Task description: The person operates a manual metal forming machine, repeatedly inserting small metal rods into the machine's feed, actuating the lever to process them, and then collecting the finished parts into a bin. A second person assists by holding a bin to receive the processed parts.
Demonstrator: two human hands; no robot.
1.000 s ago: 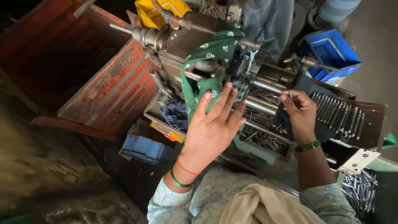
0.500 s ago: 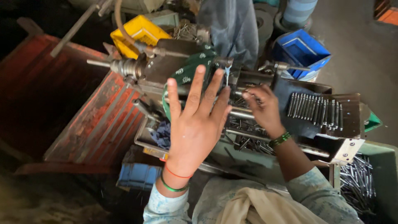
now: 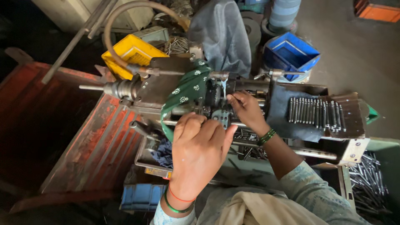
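We are bringing our left hand point(image 3: 200, 152), fingers curled loosely together and gripping nothing we can see, up to the near side of the machine point(image 3: 175, 89), while our right hand point(image 3: 246, 109) is pinching what looks like a small steel pin at the black fixture point(image 3: 218, 104) in the middle. A green patterned cloth point(image 3: 185, 93) is draping over the machine just left of the fixture. Finished pins point(image 3: 314, 112) are lying in a row to the right. We are judging that fingers or loose cloth could be getting caught in the mechanism.
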